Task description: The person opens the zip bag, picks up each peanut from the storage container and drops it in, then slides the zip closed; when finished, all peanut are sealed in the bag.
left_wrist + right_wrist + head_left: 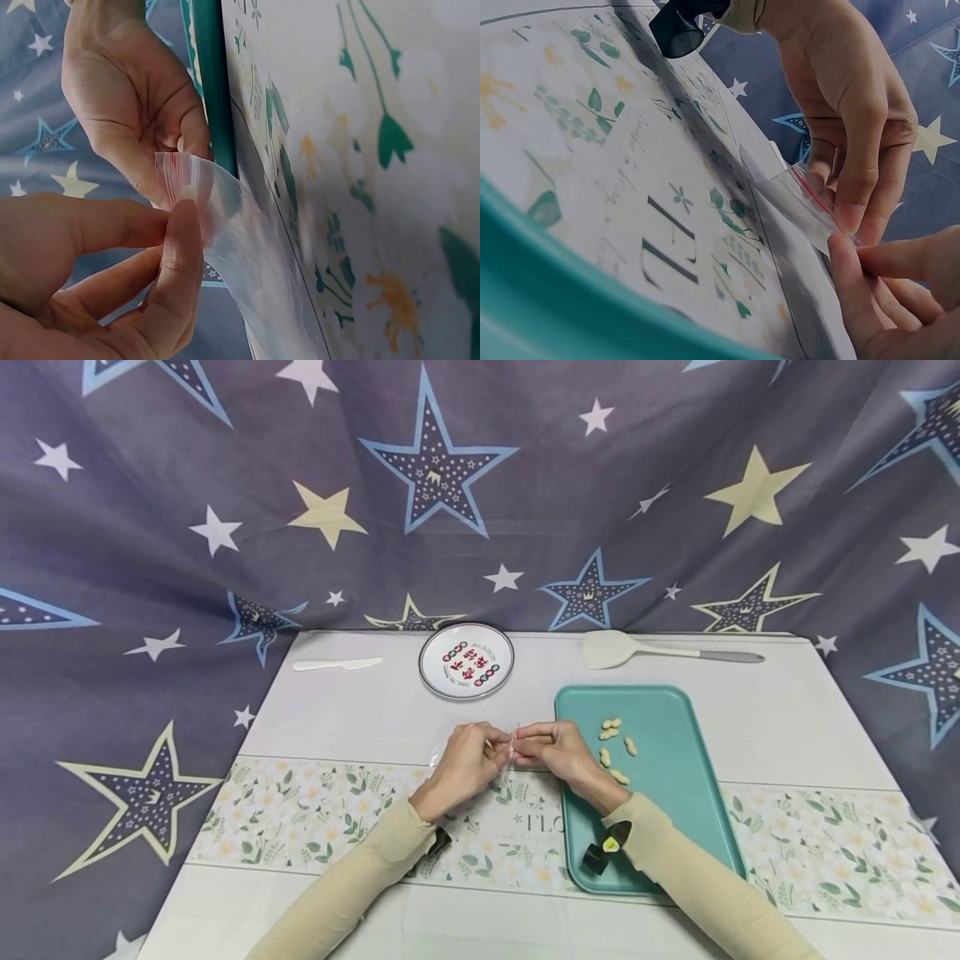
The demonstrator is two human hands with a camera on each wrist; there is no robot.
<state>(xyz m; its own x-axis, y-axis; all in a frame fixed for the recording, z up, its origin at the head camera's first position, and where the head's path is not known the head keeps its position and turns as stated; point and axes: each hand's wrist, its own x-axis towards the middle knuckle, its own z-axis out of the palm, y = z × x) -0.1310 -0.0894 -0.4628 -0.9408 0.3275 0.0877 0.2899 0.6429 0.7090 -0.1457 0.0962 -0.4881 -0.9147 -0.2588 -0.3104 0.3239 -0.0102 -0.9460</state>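
Observation:
A clear zip-lock bag [251, 240] with a red line along its seal hangs between my hands, over the table left of the tray. My left hand [467, 758] pinches the bag's top edge between thumb and fingertips. Facing it, my right hand [561, 752] pinches the same edge, with the two sets of fingertips close together in the right wrist view. Below the fingers the clear plastic [791, 201] droops toward the tabletop. Several peanuts in the shell [630, 746] lie on the teal tray [678, 802], next to my right hand.
A white plate [450, 652] with red characters and a dark rim stands at the back. Left of it lies a white plastic knife [337, 664]. A white spatula [611, 649] with a grey handle end lies behind the tray. A starry curtain [525, 460] hangs behind the table.

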